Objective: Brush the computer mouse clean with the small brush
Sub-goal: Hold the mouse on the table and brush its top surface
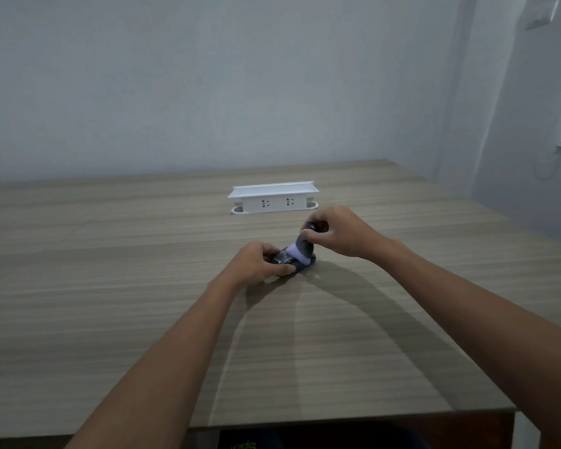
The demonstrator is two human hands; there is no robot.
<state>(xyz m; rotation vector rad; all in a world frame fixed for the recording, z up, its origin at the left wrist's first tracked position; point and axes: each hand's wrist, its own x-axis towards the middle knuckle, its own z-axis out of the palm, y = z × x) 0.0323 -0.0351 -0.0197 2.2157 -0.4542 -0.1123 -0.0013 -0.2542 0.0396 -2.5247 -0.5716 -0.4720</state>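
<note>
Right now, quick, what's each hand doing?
Left hand: closed around the mouse, steadying it on the table.
Right hand: closed on the small brush, bristles down on the mouse.

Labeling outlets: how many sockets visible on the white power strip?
2. Both sit on the front face of the white power strip: one left of centre, one right of centre. Other faces are hidden, so more may exist.

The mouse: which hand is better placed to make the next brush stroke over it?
The right hand: it holds the brush, whose bristles rest on the mouse. The left hand holds the mouse on the table.
</note>
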